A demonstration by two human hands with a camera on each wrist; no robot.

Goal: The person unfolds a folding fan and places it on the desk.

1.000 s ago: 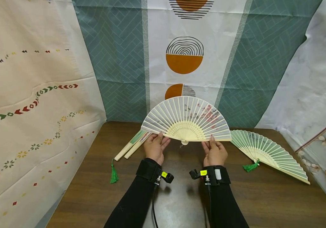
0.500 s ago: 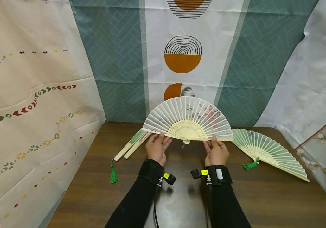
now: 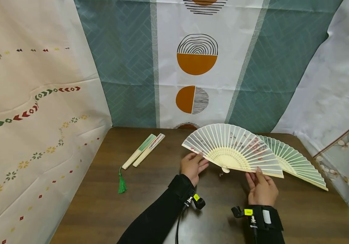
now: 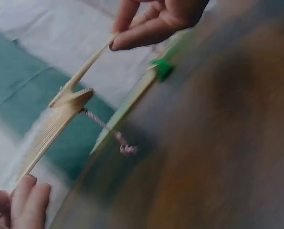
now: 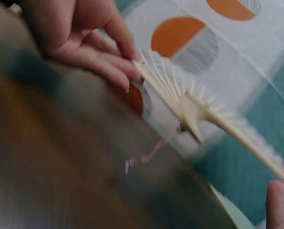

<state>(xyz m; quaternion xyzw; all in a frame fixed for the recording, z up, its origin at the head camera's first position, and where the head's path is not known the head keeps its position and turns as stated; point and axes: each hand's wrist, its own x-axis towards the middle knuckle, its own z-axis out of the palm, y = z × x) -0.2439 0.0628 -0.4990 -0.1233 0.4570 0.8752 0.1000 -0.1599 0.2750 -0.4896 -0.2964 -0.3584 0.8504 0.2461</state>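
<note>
White fan (image 3: 230, 156), pinched by left hand (image 3: 191, 168) and right hand (image 3: 263, 190), could totally snag the green fan (image 3: 301, 163) at frame right if it's lowered sloppily.

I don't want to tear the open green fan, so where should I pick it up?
I'd pinch the green fan by its straight cream guard stick on the near edge, toward the right end, coming from the near right. That stick looks sturdier than the pleated leaf, and the white fan hides the left part.

Patterned cloths (image 3: 197, 81) hang behind and beside a brown table (image 3: 104, 203).
</note>
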